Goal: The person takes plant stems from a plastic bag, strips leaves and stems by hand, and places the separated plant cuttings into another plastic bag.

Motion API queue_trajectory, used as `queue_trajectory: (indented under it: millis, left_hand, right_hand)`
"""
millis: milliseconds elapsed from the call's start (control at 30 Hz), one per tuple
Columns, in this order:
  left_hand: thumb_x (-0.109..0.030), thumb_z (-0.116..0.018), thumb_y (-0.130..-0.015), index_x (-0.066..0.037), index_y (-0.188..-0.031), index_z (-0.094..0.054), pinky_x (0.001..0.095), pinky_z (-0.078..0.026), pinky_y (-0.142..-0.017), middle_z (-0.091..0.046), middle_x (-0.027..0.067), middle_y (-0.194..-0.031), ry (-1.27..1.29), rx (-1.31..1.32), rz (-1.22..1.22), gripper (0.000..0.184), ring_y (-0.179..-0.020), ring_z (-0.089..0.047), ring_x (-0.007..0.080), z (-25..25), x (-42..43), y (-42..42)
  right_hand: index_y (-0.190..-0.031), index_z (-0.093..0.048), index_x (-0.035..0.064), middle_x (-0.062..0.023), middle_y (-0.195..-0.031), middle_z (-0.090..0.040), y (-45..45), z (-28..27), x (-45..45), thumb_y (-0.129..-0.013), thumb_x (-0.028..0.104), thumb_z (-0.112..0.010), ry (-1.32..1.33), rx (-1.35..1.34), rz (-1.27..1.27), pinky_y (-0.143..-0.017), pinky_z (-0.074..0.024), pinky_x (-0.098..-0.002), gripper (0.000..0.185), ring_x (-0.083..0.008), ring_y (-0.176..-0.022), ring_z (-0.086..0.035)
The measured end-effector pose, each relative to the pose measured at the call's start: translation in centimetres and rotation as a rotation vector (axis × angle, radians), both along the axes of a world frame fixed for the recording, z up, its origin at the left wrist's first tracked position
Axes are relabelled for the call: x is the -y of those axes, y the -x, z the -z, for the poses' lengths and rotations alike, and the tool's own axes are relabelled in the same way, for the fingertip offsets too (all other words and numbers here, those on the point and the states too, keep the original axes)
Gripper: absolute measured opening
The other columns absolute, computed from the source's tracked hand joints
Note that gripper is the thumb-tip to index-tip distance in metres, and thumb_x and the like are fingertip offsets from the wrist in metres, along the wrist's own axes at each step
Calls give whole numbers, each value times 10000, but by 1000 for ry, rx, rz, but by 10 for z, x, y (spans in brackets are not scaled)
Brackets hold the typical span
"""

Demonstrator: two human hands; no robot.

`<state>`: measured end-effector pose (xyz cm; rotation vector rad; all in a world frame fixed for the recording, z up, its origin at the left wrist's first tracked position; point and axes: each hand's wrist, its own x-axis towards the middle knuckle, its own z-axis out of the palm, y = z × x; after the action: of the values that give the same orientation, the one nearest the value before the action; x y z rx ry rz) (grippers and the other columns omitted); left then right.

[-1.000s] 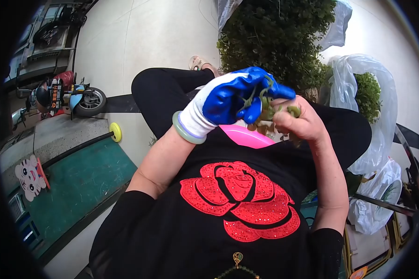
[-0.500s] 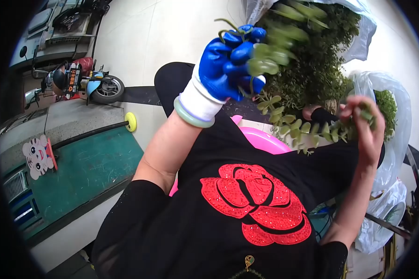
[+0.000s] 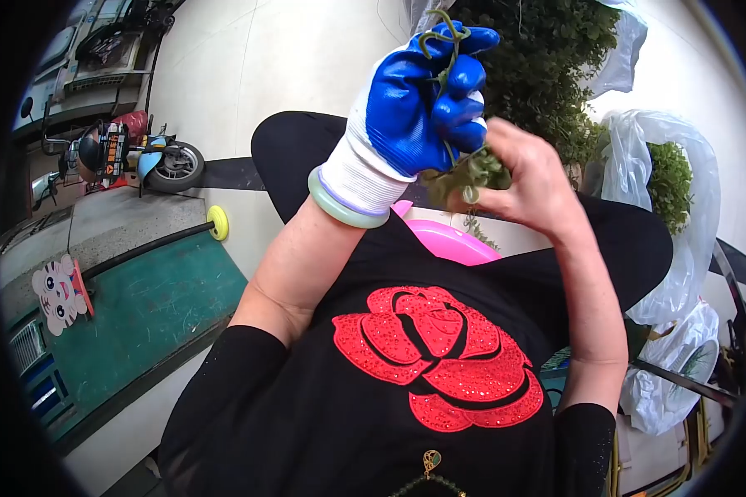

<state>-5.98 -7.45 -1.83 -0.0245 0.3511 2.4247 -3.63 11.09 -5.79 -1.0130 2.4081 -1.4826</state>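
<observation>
My left hand (image 3: 419,108) wears a blue-coated white glove, with a pale green bangle at the wrist. Its fingers are curled round a green plant stem (image 3: 453,40), whose thin ends stick out above the fingers. Close beside it, my bare right hand (image 3: 539,178) is closed on a leafy green sprig (image 3: 482,171). The leaves lie just under the gloved fingers, and some are hidden behind both hands. Beyond the hands lies a large heap of leafy stems (image 3: 547,62).
A clear plastic bag (image 3: 696,240) holding more greenery (image 3: 669,186) stands at the right. Pink plastic (image 3: 452,242) shows between my legs. At the left are a green board (image 3: 153,290), a yellow wheel (image 3: 217,223) on a black bar and a parked scooter (image 3: 112,157).
My right hand has come left and up from beside the bag to the gloved hand. The long sprig that hung between the hands is now bunched at my right fingers.
</observation>
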Motion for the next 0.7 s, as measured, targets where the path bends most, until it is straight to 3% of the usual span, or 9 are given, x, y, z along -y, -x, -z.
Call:
queue_trajectory:
  millis: [67,133,167,233,300,333,500,600,700]
  left_hand:
    - [-301,-445,-941,-72,-1252,-516,290,-431,-588,-631,6,-878,-33,-39,28,393,-602,-532,145,8,10,7]
    - [-343,-446,-945,-86,-1280,-505,305,-469,-649,-652,64,-1041,79,47,-23,426,-800,-634,195,9,26,13]
    - [-340,-439,-952,-82,-1313,-463,322,-491,-713,-595,80,-1160,271,-28,-25,444,-883,-622,194,14,34,16]
    - [-362,-437,-961,-71,-1351,-415,343,-519,-795,-524,111,-1289,598,-23,22,487,-968,-609,195,33,52,10]
    - [-440,-452,-955,-60,-1339,-423,307,-524,-781,-549,98,-1243,1024,-94,81,541,-953,-610,169,47,70,-5]
    - [-464,-493,-932,-59,-1281,-493,259,-500,-659,-627,88,-1060,1256,-122,147,534,-828,-622,143,43,77,-16]
    - [-483,-455,-943,-47,-1281,-483,280,-505,-765,-609,113,-1129,976,-87,135,553,-908,-625,176,49,116,-63]
    - [-502,-432,-945,-31,-1273,-476,311,-518,-778,-612,128,-1130,884,35,-420,575,-949,-625,215,51,143,-77]
    - [-480,-506,-916,11,-1182,-525,335,-516,-828,-619,150,-1106,940,32,-459,559,-966,-627,252,26,184,-80]
  right_hand:
    - [-867,-599,25,-77,-732,-617,-6,4,-1,-696,190,-736,-46,170,-78,-622,-493,-345,274,-246,-679,-634]
    - [-852,-616,42,-10,-689,-625,-13,-11,-6,-754,132,-697,76,955,-23,-577,-480,-283,156,-109,-633,-613]
    - [-846,-625,43,35,-720,-608,-18,17,-8,-795,116,-682,285,822,-66,-574,-450,-220,105,-20,-665,-555]
    - [-849,-621,33,43,-718,-600,-22,20,-13,-800,110,-678,343,929,-61,-579,-440,-211,108,-23,-650,-541]
    - [-850,-618,31,47,-722,-589,-23,11,-20,-804,103,-673,351,1010,-71,-584,-421,-202,102,-19,-645,-515]
    - [-851,-618,31,49,-721,-585,-23,9,-22,-804,103,-675,336,1001,-35,-583,-417,-202,104,-19,-646,-510]
    - [-851,-606,22,56,-713,-560,-21,-7,-26,-840,139,-630,227,993,16,-582,-406,-207,120,-21,-643,-481]
    - [-848,-591,9,48,-697,-542,-23,-12,-29,-877,175,-568,141,911,0,-585,-405,-218,170,-29,-642,-465]
    - [-830,-595,1,2,-679,-567,-25,-24,-37,-880,182,-543,48,921,12,-600,-424,-238,195,-36,-658,-480]
